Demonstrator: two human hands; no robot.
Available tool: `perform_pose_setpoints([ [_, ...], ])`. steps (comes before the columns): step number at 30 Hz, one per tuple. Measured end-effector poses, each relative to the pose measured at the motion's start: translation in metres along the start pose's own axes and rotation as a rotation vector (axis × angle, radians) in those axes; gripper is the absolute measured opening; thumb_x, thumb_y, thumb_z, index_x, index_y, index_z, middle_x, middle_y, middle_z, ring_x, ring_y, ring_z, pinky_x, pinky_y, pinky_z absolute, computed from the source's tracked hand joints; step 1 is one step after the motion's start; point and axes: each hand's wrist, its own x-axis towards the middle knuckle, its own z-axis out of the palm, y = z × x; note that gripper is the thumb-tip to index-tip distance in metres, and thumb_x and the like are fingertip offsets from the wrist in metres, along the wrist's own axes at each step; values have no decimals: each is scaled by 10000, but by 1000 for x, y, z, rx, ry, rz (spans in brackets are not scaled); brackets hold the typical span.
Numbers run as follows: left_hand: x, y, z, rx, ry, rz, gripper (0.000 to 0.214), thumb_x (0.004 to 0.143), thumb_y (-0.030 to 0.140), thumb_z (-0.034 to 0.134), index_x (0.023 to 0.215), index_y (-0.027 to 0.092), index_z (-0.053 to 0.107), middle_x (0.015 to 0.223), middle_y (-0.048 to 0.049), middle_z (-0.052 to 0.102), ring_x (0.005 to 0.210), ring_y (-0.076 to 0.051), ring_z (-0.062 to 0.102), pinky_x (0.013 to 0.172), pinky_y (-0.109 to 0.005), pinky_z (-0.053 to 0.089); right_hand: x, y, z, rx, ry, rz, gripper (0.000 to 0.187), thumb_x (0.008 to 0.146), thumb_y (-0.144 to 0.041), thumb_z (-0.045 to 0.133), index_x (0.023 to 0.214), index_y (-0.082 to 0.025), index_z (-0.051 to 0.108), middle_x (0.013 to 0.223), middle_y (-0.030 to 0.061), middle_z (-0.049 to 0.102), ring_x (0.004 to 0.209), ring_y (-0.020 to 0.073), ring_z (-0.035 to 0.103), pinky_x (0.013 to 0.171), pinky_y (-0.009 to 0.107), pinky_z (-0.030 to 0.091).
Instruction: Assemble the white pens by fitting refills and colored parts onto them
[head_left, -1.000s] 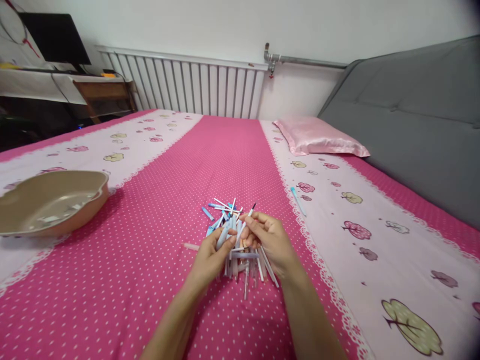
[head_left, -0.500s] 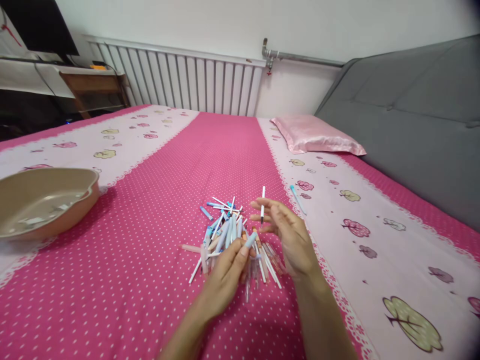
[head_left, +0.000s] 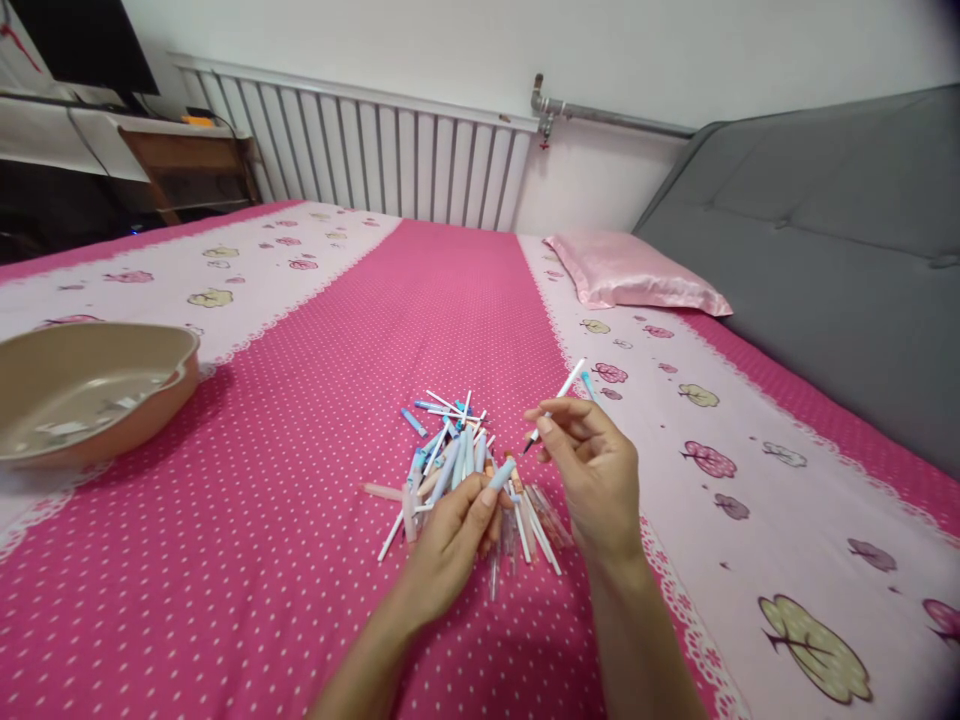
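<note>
My left hand (head_left: pixel 452 545) is closed around a light blue pen barrel (head_left: pixel 503 473), whose end sticks up past the thumb. Between the thumb and fingers of my right hand (head_left: pixel 600 485) is a white pen refill (head_left: pixel 567 384), its dark tip slanting down to the left toward the barrel but apart from it. Under and beyond my left hand lies a heap of pen parts (head_left: pixel 448 462): blue and pink barrels, white refills and clear pieces. Part of the heap is hidden by that hand. Behind my right fingers shows the end of a blue pen (head_left: pixel 589 382) on the bedspread.
A tan basin (head_left: pixel 169 400) with small pale pieces inside stands at the left on the pink dotted bedspread (head_left: pixel 300 420). A pink pillow (head_left: pixel 637 272) lies at the far right by the grey headboard (head_left: pixel 825 210). A white radiator (head_left: pixel 375 150) runs along the wall.
My right hand has shifted a little right, and the refill has gone from upright to slanted. My left hand keeps its hold on the barrel.
</note>
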Motion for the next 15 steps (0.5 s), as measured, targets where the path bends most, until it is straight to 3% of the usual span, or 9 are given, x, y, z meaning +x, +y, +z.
perform_pose_setpoints([
  [4,0,1,0,22,2,1,341,884,446,337,802,168,516,647,4,455,593,-114,424,593,-239,344,-1,1,0,-11,-25,-4,193,787,-274,571,970,-210,573,836,30,627,762,148,595,653,281,496],
  [8,-1,0,-1,10,-2,6,342,891,437,325,819,168,523,642,8,456,586,-110,425,579,-236,342,-1,1,3,-11,-74,2,388,785,-256,560,1167,-253,495,823,14,621,750,148,596,694,306,497],
  [15,0,-1,-2,12,16,11,345,895,429,320,786,168,517,623,14,456,572,-103,428,569,-233,343,-4,-3,5,-20,-151,22,755,784,-219,542,1408,-320,130,983,50,616,719,162,603,661,331,520],
])
